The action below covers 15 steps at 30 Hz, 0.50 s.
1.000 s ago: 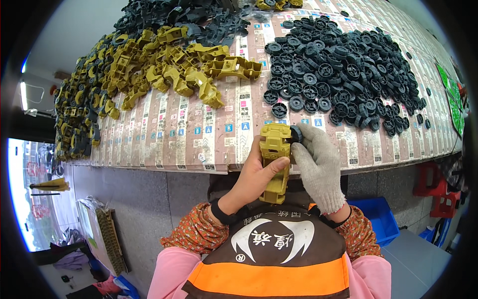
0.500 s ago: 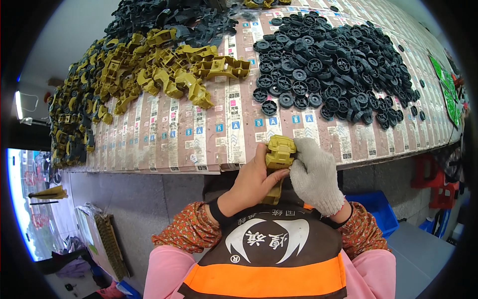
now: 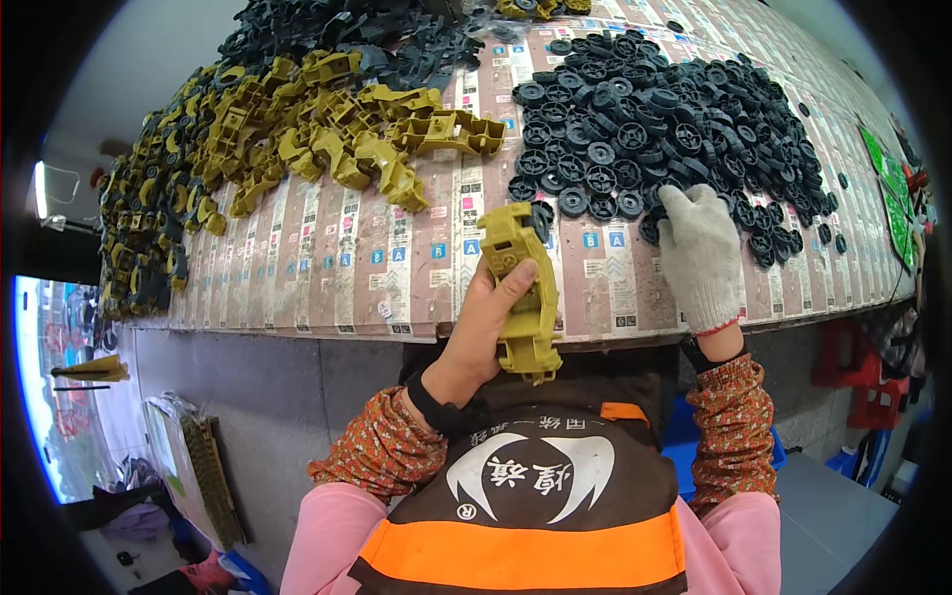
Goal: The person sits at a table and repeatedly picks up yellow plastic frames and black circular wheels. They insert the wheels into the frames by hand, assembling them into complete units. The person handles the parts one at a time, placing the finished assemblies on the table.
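Observation:
My bare left hand [image 3: 486, 322] grips a yellow plastic toy car body [image 3: 533, 327] above the table's near edge. A dark wheel [image 3: 541, 220] sits at the far end of that body, on its right side. My right hand [image 3: 699, 253], in a pale knitted glove, is at the near edge of the pile of dark toy wheels [image 3: 635, 139]. Its fingers are bent down among the wheels, and I cannot make out whether one is pinched there.
Loose yellow car bodies [image 3: 332, 159] lie heaped at the left, with dark plastic parts [image 3: 347, 45] behind them. Bodies with wheels fitted [image 3: 149, 228] fill the far left. A blue bin [image 3: 684, 446] stands below the table [image 3: 327, 288], near red stools [image 3: 878, 402].
My right hand has left the car body and moved right and away to the wheel pile. The left hand has tilted the body, so its length and a dark wheel now show.

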Available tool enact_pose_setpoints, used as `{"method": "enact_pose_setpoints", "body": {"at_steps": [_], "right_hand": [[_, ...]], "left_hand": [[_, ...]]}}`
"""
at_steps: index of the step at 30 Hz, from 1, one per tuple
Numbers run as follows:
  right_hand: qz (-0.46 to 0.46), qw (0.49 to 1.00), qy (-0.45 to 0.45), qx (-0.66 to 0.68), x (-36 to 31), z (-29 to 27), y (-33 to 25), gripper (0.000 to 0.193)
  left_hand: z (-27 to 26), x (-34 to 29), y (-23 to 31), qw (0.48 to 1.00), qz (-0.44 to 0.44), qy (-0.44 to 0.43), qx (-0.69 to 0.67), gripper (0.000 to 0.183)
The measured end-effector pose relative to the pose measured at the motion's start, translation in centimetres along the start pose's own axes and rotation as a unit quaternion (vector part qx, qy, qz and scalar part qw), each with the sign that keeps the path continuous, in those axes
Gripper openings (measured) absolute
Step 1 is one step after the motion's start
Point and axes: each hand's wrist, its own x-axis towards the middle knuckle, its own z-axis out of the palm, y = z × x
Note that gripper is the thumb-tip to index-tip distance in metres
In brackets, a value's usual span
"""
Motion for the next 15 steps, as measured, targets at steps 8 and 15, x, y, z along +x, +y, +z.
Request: {"method": "enact_pose_setpoints", "body": {"at_steps": [8, 15], "right_hand": [[0.089, 0.915, -0.042, 0.391, -3.1, -2.0, -4.4, 0.015], [0.161, 0.824, -0.123, 0.529, -6.2, -2.6, -9.9, 0.026]], "left_hand": [[-0.1, 0.3, 0.0, 0.994, 0.061, 0.034, -0.087, 0.041], [1.0, 0.1, 0.1, 0.993, 0.093, 0.044, -0.055, 0.040]]}}
